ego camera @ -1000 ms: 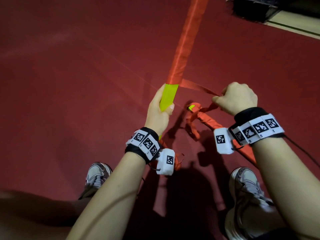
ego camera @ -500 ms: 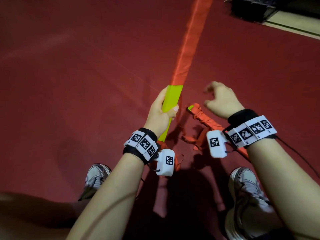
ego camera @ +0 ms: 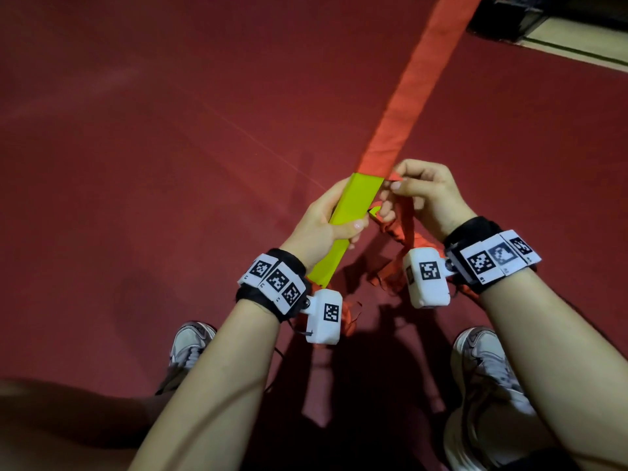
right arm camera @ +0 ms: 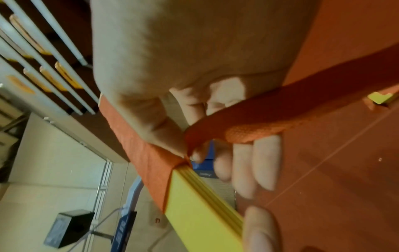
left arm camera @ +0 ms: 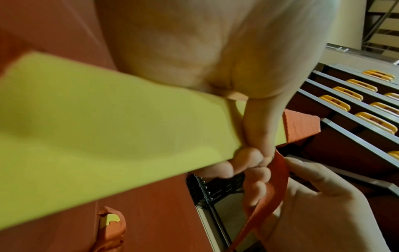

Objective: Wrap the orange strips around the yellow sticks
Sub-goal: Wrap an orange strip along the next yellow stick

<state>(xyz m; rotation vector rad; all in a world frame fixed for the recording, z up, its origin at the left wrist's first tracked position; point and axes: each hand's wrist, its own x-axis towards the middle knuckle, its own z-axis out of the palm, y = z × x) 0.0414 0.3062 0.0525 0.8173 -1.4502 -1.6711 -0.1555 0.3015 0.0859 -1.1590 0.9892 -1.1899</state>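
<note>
The person holds a yellow stick (ego camera: 353, 212) above the red floor (ego camera: 170, 130), near the two shoes (ego camera: 190, 345). The left hand (ego camera: 326, 226) has its fingers curled around the bare yellow part. The far part of the stick is already covered with orange wrap (ego camera: 418, 79). The right hand (ego camera: 424, 195) pinches the loose orange strip (right arm camera: 270, 119) between thumb and fingers, just beside the edge of the wrapping. A second wrapped stick (left arm camera: 110, 226) lies on the floor below the hands.
</note>
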